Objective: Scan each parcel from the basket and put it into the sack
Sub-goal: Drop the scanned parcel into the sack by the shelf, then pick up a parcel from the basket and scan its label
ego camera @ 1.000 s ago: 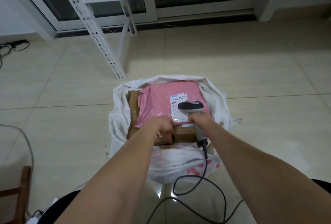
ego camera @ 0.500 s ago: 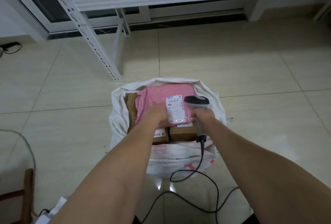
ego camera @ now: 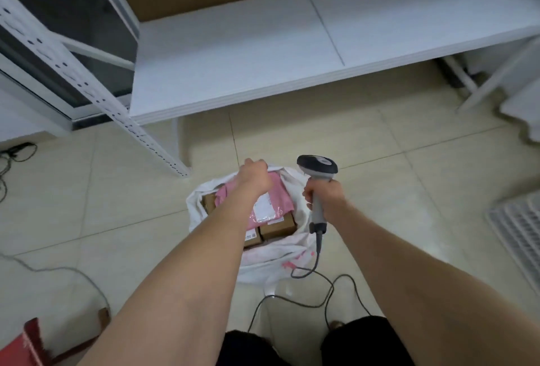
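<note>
Head view: pink parcel [ego camera: 280,194] lies in sack [ego camera: 271,263]; left hand [ego camera: 253,174] closed on far sack rim, right hand [ego camera: 324,194] clamped on scanner [ego camera: 318,169]. Next: fetch another parcel.

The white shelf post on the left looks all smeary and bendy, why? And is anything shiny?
Head view: the white shelf post is streaked by motion blur, and the wide-angle lens bows the shelf board. The floor tiles show a soft glare patch right of the scanner. The pink parcel in the sack stays fairly sharp.
</note>
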`<state>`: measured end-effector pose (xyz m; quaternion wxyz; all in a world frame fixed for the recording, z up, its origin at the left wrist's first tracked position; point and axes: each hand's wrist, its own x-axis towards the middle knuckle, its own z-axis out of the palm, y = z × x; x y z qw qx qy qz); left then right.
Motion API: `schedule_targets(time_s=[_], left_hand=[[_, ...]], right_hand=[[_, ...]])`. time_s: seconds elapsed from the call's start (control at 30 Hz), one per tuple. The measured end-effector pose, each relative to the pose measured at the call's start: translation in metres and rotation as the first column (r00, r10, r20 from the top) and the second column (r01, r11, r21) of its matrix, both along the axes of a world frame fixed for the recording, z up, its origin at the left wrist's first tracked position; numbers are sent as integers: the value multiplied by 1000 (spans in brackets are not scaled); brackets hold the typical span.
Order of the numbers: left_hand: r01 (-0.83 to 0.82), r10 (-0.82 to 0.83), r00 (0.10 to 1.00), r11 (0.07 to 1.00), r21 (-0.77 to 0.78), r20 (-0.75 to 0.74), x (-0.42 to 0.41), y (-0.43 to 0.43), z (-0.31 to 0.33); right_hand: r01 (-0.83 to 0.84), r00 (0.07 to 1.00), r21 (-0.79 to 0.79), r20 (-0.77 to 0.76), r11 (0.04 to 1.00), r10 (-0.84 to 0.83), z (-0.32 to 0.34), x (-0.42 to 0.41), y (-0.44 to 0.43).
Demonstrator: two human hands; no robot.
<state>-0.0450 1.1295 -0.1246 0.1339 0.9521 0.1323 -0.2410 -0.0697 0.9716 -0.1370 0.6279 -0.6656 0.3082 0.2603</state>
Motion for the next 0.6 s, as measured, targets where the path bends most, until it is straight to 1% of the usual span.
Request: schedule_targets(time_s=[0.13,0.33,0.43,0.6], left_hand=[[67,-67,998,997,-26,3,4,-47,93],[240,-238,970,970,-39,48,11,-131,213],[307,-303,949,951,-38,89,13,-177,257],[472,-462,872,881,-26,160,11,-266,304]], right_hand=[[146,989,94,27,985,-149,88,-10,-45],[353,932,141,34,925,-361,205,-30,-117],[429,894,175,61,886,-445,251,-42,-153],[544,817,205,93,814,-570,302,-62,-221]])
